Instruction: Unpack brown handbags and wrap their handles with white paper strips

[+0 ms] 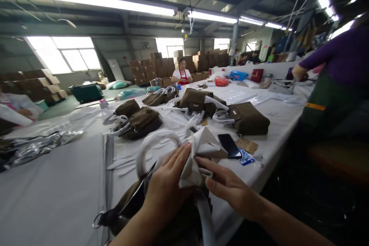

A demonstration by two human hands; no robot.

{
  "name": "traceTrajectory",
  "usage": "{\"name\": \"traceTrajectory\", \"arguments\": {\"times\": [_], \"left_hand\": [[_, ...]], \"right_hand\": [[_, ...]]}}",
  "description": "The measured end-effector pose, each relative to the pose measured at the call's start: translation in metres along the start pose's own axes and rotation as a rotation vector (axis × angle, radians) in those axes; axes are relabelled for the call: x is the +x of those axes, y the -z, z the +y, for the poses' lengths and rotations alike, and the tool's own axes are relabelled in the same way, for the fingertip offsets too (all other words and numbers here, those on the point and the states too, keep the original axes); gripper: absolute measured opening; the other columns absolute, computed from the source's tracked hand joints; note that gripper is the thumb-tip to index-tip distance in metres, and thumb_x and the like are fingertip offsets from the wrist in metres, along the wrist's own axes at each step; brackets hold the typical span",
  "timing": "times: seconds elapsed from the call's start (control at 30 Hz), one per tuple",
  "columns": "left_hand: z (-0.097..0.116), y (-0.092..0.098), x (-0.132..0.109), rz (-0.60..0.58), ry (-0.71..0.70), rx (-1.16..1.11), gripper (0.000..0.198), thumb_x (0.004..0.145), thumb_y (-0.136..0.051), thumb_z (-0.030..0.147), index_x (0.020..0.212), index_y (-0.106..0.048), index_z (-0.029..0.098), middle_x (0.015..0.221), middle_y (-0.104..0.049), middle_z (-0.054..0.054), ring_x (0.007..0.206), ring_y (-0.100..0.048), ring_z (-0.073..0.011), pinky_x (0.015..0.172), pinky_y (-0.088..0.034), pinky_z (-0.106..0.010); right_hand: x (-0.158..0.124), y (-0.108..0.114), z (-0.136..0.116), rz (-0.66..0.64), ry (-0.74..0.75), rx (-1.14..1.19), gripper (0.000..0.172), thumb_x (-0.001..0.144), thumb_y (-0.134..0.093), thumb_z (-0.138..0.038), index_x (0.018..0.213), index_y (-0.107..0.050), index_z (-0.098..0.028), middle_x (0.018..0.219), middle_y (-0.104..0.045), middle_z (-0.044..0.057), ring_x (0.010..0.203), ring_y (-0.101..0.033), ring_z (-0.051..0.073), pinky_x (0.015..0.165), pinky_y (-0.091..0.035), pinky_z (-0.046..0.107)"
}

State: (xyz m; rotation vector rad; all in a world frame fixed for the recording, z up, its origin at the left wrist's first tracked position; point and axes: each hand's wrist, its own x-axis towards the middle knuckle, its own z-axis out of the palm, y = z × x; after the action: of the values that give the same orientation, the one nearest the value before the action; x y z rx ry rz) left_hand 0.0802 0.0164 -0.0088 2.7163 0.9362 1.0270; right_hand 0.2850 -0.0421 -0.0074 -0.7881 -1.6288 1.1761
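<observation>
My left hand (165,184) lies with fingers pressed against a crumpled sheet of white wrapping paper (198,153), over a brown handbag (129,209) at the table's near edge. My right hand (227,190) pinches the same paper from the right side. The bag has a white-wrapped round handle (152,142) and a metal ring (99,221) at its left end. Much of the bag is hidden under my hands and forearms.
Several more brown handbags (249,119) with white-wrapped handles lie further up the long white table (57,192). A black phone (229,145) and cardboard tags lie right of my hands. A person in purple (337,80) stands at right; another in a red apron (182,73) sits far back.
</observation>
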Motion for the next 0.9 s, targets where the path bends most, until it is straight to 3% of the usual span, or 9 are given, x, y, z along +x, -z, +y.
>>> {"name": "traceTrajectory", "arguments": {"times": [0.1,0.23,0.3,0.43,0.5,0.6,0.73,0.83,0.9], "left_hand": [[-0.004,0.006,-0.012,0.083,-0.035,0.004,0.073,0.086,-0.069,0.026,0.15,-0.034,0.03,0.144,-0.058,-0.008,0.131,-0.057,-0.0283,0.107,-0.051,-0.042],[-0.01,0.02,-0.024,0.113,0.11,0.003,0.073,0.091,-0.056,0.015,0.154,-0.025,0.035,0.146,-0.057,-0.003,0.129,-0.059,-0.0257,0.106,-0.052,-0.042],[-0.013,0.029,-0.029,0.089,0.119,0.046,0.075,0.091,-0.052,0.012,0.155,-0.022,0.035,0.15,-0.052,-0.004,0.133,-0.056,-0.0254,0.106,-0.052,-0.041],[-0.01,0.047,-0.028,-0.218,-0.127,0.172,0.078,0.079,-0.044,0.002,0.148,-0.041,0.037,0.158,-0.042,-0.001,0.14,-0.048,-0.0264,0.11,-0.048,-0.04],[-0.002,0.057,-0.02,-0.451,-0.167,0.192,0.082,0.069,-0.045,0.002,0.143,-0.049,0.037,0.155,-0.046,-0.001,0.138,-0.05,-0.0276,0.108,-0.049,-0.04],[0.008,0.066,0.001,-0.752,-0.088,0.075,0.079,0.064,-0.05,0.004,0.135,-0.057,0.037,0.143,-0.06,0.002,0.124,-0.063,-0.0235,0.103,-0.052,-0.031],[-0.004,0.047,0.02,-0.871,0.03,0.043,0.061,0.07,-0.054,0.008,0.123,-0.066,0.034,0.116,-0.075,0.002,0.102,-0.072,-0.0208,0.091,-0.055,-0.027],[-0.019,0.012,0.018,-0.906,-0.07,0.193,0.021,0.083,-0.057,0.025,0.095,-0.073,0.022,0.092,-0.077,-0.007,0.083,-0.073,-0.028,0.078,-0.057,-0.036],[-0.023,-0.004,0.015,-0.928,-0.159,0.202,0.019,0.084,-0.06,0.034,0.088,-0.071,0.019,0.098,-0.076,-0.011,0.093,-0.072,-0.0333,0.086,-0.056,-0.044]], "right_hand": [[0.005,-0.001,0.002,-0.104,0.095,0.098,0.045,0.098,-0.058,-0.038,0.14,-0.056,-0.023,0.134,-0.065,0.011,0.121,-0.064,0.023,0.102,-0.052,0.034],[0.01,0.011,0.024,0.183,0.282,-0.417,0.026,0.1,-0.05,-0.021,0.117,-0.069,-0.021,0.116,-0.074,0.007,0.113,-0.067,0.018,0.101,-0.051,0.031],[0.01,0.014,0.041,0.142,0.361,-0.702,0.029,0.097,-0.049,-0.014,0.117,-0.069,-0.021,0.115,-0.074,0.007,0.119,-0.063,0.019,0.111,-0.043,0.039],[0.003,0.014,0.068,-0.009,0.346,-1.046,0.03,0.095,-0.054,-0.019,0.121,-0.067,-0.024,0.119,-0.072,0.008,0.124,-0.059,0.026,0.121,-0.015,0.062],[0.001,0.015,0.073,0.013,0.381,-1.055,0.021,0.094,-0.055,-0.021,0.107,-0.071,-0.023,0.111,-0.073,0.008,0.117,-0.061,0.027,0.121,-0.016,0.062],[0.0,0.018,0.073,0.05,0.489,-0.975,0.017,0.095,-0.053,-0.018,0.096,-0.07,-0.02,0.1,-0.072,0.007,0.11,-0.061,0.024,0.119,-0.029,0.056],[0.009,0.01,0.069,0.183,0.56,-0.799,0.008,0.096,-0.059,-0.02,0.094,-0.067,-0.018,0.087,-0.068,0.003,0.104,-0.059,0.018,0.12,-0.031,0.047],[0.018,-0.012,0.073,0.238,0.672,-0.678,0.004,0.095,-0.063,-0.018,0.093,-0.066,-0.018,0.081,-0.069,-0.002,0.1,-0.061,0.014,0.122,-0.027,0.042],[0.021,-0.027,0.078,0.28,0.744,-0.648,0.006,0.096,-0.063,-0.02,0.091,-0.067,-0.019,0.079,-0.07,-0.003,0.098,-0.062,0.012,0.122,-0.026,0.038]]}}
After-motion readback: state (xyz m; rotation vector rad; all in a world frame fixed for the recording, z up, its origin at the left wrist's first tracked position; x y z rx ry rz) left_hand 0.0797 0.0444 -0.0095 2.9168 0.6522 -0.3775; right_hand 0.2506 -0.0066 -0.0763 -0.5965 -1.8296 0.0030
